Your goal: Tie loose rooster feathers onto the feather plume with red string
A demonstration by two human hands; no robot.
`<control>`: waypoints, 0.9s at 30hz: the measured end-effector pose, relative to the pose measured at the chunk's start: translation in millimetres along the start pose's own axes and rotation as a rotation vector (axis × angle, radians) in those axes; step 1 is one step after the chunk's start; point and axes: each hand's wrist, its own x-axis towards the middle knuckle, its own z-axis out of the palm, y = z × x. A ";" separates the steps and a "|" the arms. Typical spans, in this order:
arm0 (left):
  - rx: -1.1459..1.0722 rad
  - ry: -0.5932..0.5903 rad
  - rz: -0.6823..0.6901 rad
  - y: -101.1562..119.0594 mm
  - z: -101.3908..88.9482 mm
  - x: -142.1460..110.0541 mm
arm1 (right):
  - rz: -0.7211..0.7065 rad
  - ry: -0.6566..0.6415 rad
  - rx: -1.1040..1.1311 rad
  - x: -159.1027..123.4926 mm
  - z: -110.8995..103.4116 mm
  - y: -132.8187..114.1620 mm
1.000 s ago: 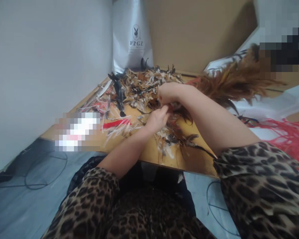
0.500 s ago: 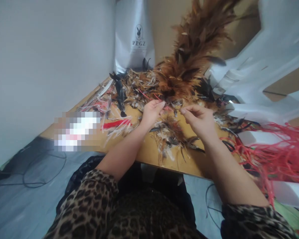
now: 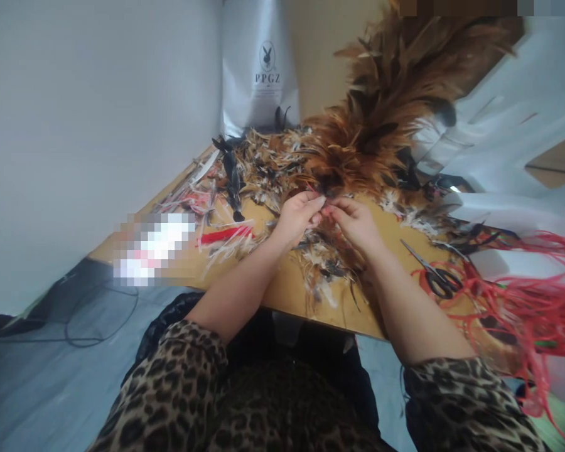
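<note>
My left hand [image 3: 301,216] is closed in a pinch at the near end of a long brown feather garland [image 3: 381,119]. A thin red cord [image 3: 311,187] shows at its fingertips. Fingertip to fingertip with it, my right hand [image 3: 355,223] is also pinched closed; what it grips is too small to tell. The garland rises from the hands toward the back right, thick with brown and black feathers. Loose feathers [image 3: 327,267] lie on the table just below the hands, and a heap of brown and white feathers [image 3: 268,160] spreads behind the left one.
Black-handled scissors [image 3: 440,279] lie right of my forearm, beside a tangle of red strips [image 3: 532,301] and white blocks [image 3: 503,265]. A red bundle [image 3: 221,235] lies on the wooden table [image 3: 282,298] at left. A silver-grey bag [image 3: 263,100] stands behind.
My right hand has moved left and its fingertips now meet those of my left hand. The scissors have come into clear view. The whole view has shifted slightly.
</note>
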 end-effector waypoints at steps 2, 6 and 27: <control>0.031 0.019 0.000 -2.3 -1.2 1.4 | -0.023 0.038 -0.067 -2.4 -0.9 -0.8; 0.105 0.097 -0.004 -6.7 -0.9 2.9 | -0.035 0.133 -0.084 -4.4 5.6 -0.5; 0.746 0.177 0.547 -39.0 -16.9 3.8 | 0.126 0.294 0.294 -0.1 23.5 2.7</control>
